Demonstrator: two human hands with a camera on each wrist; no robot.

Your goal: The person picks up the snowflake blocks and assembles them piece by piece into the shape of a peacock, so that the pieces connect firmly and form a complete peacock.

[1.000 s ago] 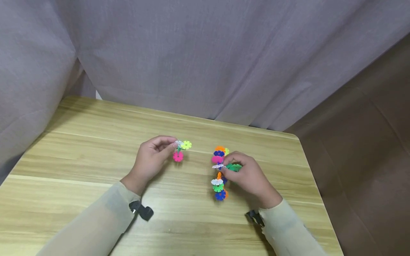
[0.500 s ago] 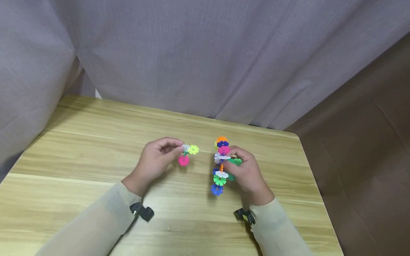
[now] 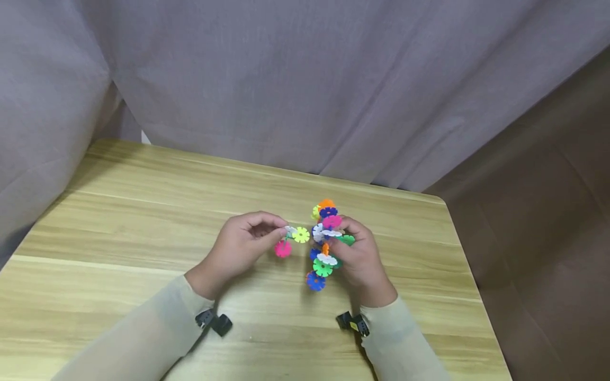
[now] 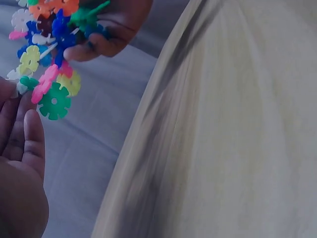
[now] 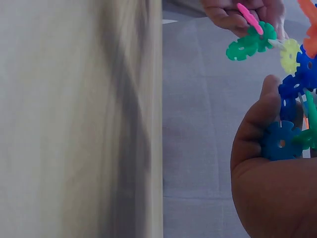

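1. The left hand [image 3: 238,251] hangs over the wooden surface [image 3: 119,227], just left of the tall cluster, with its fingers [image 3: 267,219] curled and pinching the near end of a small cluster [image 3: 293,238] of snowflake discs.
2. That small cluster joins a white, a yellow-green and a pink disc; the left wrist view also shows a green disc [image 4: 53,101] on it. Its yellow-green disc [image 3: 301,234] sits just beside the tall cluster's white disc, and I cannot tell whether the two touch.
3. The tall cluster [image 3: 324,243] is a column of orange, blue, pink, white and green discs, held above the middle of the surface.
4. The right hand [image 3: 359,262] is on the right side of the tall cluster, its fingers [image 3: 345,230] wrapped round the column's middle and gripping it.
5. Right of the tall cluster the surface ends at a rounded corner, beside brown upholstery [image 3: 538,211]. A grey curtain [image 3: 305,79] hangs behind.
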